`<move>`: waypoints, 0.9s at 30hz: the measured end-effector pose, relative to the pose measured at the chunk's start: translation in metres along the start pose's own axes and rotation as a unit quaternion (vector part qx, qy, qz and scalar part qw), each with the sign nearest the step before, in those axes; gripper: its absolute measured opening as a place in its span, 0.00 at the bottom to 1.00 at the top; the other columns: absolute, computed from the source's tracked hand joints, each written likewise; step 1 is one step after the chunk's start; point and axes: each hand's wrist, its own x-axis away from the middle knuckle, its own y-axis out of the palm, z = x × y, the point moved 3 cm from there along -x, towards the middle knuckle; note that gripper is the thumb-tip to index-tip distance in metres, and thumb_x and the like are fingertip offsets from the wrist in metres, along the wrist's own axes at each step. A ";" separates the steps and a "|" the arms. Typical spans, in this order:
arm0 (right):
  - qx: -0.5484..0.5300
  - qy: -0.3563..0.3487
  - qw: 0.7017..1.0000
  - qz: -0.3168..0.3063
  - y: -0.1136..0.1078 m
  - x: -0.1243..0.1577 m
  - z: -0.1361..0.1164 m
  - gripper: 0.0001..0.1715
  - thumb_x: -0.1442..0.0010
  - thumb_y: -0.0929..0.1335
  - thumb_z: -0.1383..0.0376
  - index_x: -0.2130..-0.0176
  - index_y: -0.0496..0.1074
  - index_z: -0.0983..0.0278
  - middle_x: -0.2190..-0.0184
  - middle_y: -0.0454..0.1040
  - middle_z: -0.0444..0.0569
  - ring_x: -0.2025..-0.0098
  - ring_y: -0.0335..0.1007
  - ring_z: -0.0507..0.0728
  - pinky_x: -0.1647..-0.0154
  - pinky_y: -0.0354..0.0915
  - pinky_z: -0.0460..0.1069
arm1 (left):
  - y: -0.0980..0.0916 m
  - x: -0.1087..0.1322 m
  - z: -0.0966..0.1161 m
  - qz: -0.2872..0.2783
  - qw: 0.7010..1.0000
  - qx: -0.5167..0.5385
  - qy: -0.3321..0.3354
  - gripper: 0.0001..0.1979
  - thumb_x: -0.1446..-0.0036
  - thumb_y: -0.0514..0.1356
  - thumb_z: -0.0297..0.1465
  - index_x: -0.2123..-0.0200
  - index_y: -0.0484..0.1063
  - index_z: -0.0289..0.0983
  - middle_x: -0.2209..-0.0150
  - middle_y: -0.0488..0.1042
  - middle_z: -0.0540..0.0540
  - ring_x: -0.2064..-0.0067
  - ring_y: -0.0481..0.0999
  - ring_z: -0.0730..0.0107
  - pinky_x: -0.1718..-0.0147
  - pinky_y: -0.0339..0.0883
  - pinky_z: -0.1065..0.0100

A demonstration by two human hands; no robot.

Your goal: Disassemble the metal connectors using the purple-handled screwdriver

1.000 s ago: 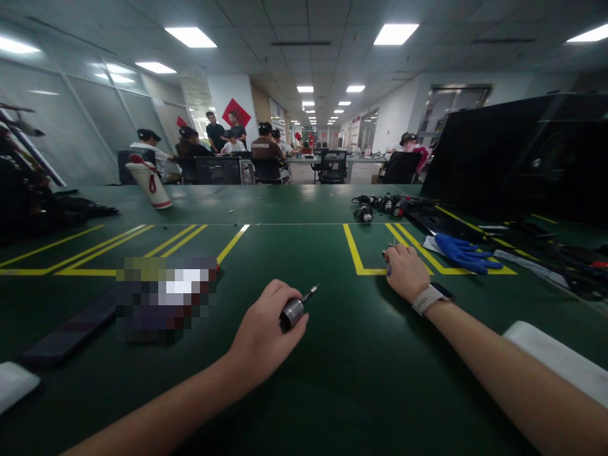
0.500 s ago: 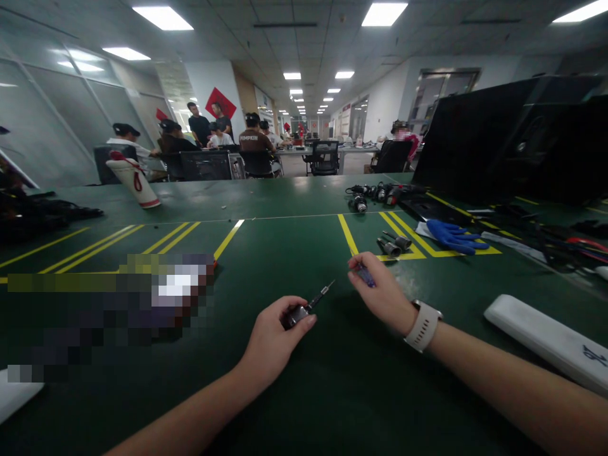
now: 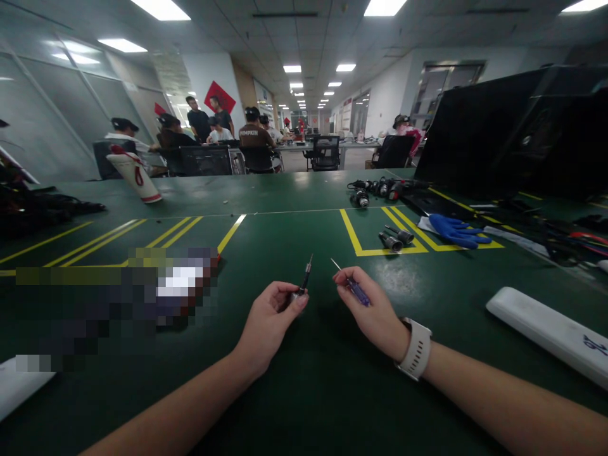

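My left hand [image 3: 268,323] is closed around the base of a small metal part with a thin stepped shaft [image 3: 307,275]. The shaft stands almost upright, and fingers hide most of the wider silvery base. To its right, my right hand [image 3: 373,310] pinches a small screwdriver with a translucent purple handle [image 3: 359,294]. Its slim blade slants up and left toward the metal part, with a gap between them. Both hands are held over the green table [image 3: 327,380]. A watch with a pale strap [image 3: 416,349] circles my right wrist.
Two metal sockets [image 3: 391,242] lie by yellow tape lines, beyond my right hand. Further right are a blue-and-white glove [image 3: 453,232], black tools [image 3: 361,197] and a long white block [image 3: 546,335]. At left, a pixelated object [image 3: 185,285] lies near a tilted white holder [image 3: 137,177]. People sit beyond the table.
The metal part's shaft has swung from leaning right to nearly upright. My right hand has turned and dropped slightly, and the screwdriver's blade now shows, pointing up and left.
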 end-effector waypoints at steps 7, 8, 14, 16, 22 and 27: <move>0.025 -0.006 0.998 -0.055 0.005 0.006 -0.002 0.07 0.42 0.61 0.70 0.63 0.66 0.62 0.64 0.69 0.49 0.62 0.66 0.57 0.60 0.64 0.55 | -0.007 0.001 -0.001 -0.017 0.999 0.045 0.005 0.09 0.54 0.63 0.24 0.72 0.64 0.36 0.57 0.74 0.45 0.57 0.75 0.67 0.57 0.68 0.63; 0.031 -0.006 0.997 -0.065 0.005 0.006 -0.002 0.07 0.42 0.61 0.70 0.63 0.66 0.61 0.64 0.69 0.48 0.62 0.66 0.57 0.60 0.64 0.55 | -0.007 0.001 0.000 -0.025 0.999 0.041 0.008 0.08 0.55 0.63 0.24 0.74 0.64 0.36 0.57 0.74 0.45 0.57 0.74 0.67 0.56 0.68 0.63; 0.057 -0.023 0.994 -0.091 0.007 0.007 -0.006 0.07 0.42 0.62 0.71 0.64 0.66 0.62 0.65 0.70 0.48 0.62 0.67 0.56 0.60 0.64 0.55 | -0.009 0.003 0.003 -0.024 0.999 0.003 0.021 0.08 0.55 0.64 0.24 0.75 0.65 0.36 0.58 0.76 0.46 0.56 0.74 0.66 0.54 0.66 0.63; 0.056 -0.032 0.994 -0.088 0.008 0.007 -0.006 0.07 0.42 0.62 0.71 0.64 0.67 0.61 0.65 0.70 0.48 0.62 0.67 0.56 0.60 0.64 0.55 | -0.009 0.003 0.003 -0.013 1.000 0.016 0.012 0.08 0.55 0.64 0.25 0.74 0.66 0.36 0.58 0.76 0.46 0.58 0.75 0.66 0.56 0.67 0.63; -0.017 -0.021 0.997 -0.071 0.004 0.006 -0.008 0.07 0.40 0.63 0.65 0.63 0.70 0.61 0.64 0.73 0.48 0.61 0.69 0.56 0.58 0.65 0.54 | -0.013 0.001 0.004 0.049 0.993 0.101 -0.023 0.07 0.53 0.64 0.26 0.71 0.66 0.36 0.63 0.78 0.47 0.61 0.76 0.70 0.60 0.69 0.68; -0.142 0.064 0.983 -0.097 0.000 0.003 -0.011 0.14 0.40 0.63 0.57 0.69 0.71 0.63 0.74 0.73 0.46 0.70 0.70 0.53 0.67 0.66 0.51 | -0.021 0.001 0.012 0.114 0.971 0.198 -0.070 0.04 0.43 0.55 0.25 0.64 0.65 0.39 0.68 0.77 0.47 0.66 0.78 0.70 0.67 0.72 0.70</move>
